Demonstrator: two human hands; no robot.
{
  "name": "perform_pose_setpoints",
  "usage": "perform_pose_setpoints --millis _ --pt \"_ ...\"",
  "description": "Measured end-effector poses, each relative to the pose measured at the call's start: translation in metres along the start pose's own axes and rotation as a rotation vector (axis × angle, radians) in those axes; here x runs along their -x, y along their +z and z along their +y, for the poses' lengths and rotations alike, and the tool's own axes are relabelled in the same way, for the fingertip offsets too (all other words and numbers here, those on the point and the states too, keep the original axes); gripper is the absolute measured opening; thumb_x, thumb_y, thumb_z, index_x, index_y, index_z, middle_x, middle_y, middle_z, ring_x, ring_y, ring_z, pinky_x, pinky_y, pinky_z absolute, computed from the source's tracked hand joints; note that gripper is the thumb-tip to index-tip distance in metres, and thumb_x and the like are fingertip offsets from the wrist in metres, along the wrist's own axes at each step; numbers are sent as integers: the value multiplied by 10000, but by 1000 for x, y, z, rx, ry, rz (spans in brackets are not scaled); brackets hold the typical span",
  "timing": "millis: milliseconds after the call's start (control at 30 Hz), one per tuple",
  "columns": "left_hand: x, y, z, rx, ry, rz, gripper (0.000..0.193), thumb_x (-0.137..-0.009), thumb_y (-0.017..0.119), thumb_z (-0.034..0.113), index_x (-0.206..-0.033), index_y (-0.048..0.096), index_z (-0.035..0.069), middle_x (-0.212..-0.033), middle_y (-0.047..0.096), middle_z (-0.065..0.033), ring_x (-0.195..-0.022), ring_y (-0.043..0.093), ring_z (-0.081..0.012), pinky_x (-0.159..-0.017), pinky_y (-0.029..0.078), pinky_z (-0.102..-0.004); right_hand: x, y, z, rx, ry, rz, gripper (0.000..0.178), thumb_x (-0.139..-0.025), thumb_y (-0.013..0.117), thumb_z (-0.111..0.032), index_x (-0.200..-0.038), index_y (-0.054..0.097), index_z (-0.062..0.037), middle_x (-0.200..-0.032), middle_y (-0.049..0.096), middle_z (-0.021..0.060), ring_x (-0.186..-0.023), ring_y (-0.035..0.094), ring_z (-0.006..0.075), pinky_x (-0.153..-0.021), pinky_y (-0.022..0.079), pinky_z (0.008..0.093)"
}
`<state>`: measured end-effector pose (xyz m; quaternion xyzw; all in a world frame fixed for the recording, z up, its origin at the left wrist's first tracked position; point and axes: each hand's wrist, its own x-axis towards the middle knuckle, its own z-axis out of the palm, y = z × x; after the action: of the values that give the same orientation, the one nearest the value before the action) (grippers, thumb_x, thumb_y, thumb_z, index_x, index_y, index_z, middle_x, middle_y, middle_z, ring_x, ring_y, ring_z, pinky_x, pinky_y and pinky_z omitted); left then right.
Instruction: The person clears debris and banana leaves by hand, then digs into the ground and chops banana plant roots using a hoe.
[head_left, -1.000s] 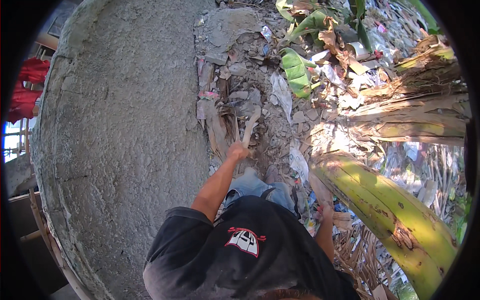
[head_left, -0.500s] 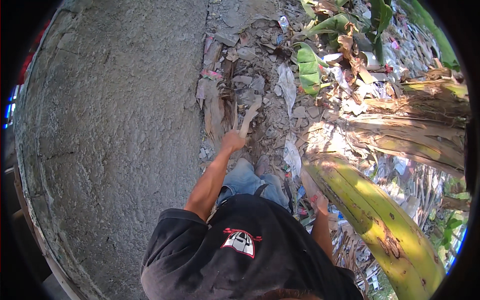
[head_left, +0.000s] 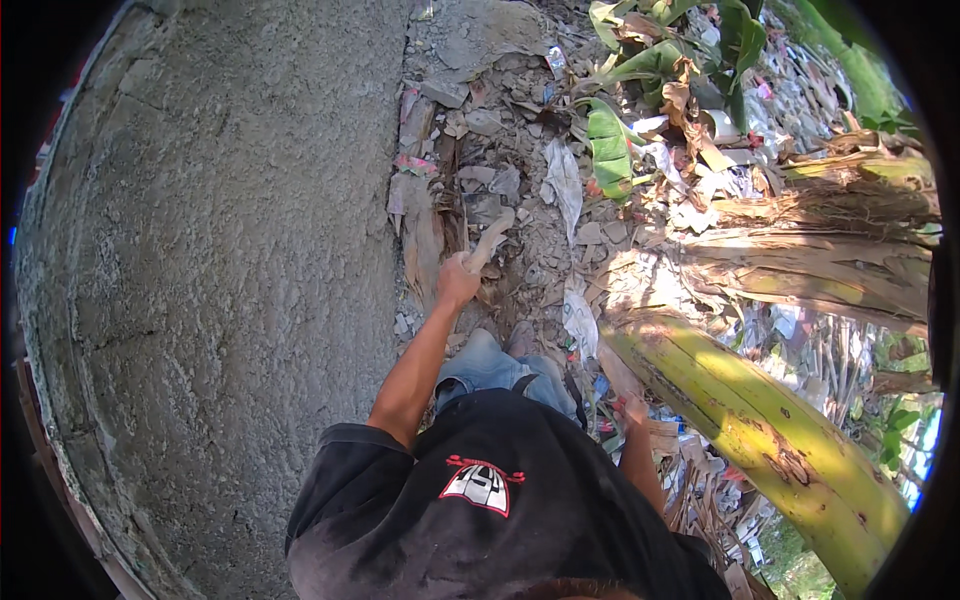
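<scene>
Left hand [head_left: 459, 280] closed round a pale curved stick [head_left: 490, 242], near the concrete's [head_left: 250, 250] edge.
Rubble [head_left: 545, 265] separates concrete from green trunk [head_left: 750, 425]; right hand [head_left: 633, 408] beside trunk, grip unclear.

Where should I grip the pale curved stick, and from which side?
Probably the near end of the pale curved stick, coming from the person's side: the left hand already closes there, and the stick bends away up and to the right, its far end uncovered.

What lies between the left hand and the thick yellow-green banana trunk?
From left hand to trunk, the head view shows grey rubble and a crumpled whitish sheet.
</scene>
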<state>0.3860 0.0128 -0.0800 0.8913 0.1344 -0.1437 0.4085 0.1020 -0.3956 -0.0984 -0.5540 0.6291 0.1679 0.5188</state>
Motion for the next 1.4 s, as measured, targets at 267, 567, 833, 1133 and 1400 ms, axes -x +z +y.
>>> perform_pose_setpoints --millis 267,567,833,1133,1400 --pt "-26 -38 -9 -36 85 196 475 -733 650 168 -1173 537 29 -1102 593 -213 -1041 558 -381 -895 437 -440 -18 -13 41 -72 -89 -85 307 -829 596 -284 -1087 550 -123 -865 559 24 -714 575 192 -522 419 329" --pt "-50 -60 -10 -12 100 173 563 -728 654 176 -1238 466 28 -1181 540 -218 -1097 511 -382 -914 412 -456 40 14 29 -138 -15 78 269 -758 642 -238 -970 580 -83 -820 576 44 -603 570 185 -480 444 321" --pt "-15 -66 -12 71 167 215 679 -716 698 214 -1291 399 13 -1229 454 -257 -1176 424 -395 -976 373 -427 42 17 15 -85 -13 69 287 -840 567 -255 -1079 548 -96 -889 552 64 -718 563 224 -580 447 387" --pt "12 -203 72 -155 456 789 607 -743 708 158 -1263 440 -5 -1300 414 -242 -1223 388 -403 -1020 322 -467 12 26 -36 -159 -86 80 240 -835 566 -225 -1039 573 -100 -855 563 56 -669 554 182 -521 432 312" --pt "56 -414 178 -698 762 1637 532 -786 730 163 -1225 482 -7 -1220 511 -143 -1178 464 -283 -993 388 -426 -3 147 -207 -51 -213 -151 257 -856 541 -285 -1035 549 -100 -983 587 69 -795 579 182 -655 447 358"
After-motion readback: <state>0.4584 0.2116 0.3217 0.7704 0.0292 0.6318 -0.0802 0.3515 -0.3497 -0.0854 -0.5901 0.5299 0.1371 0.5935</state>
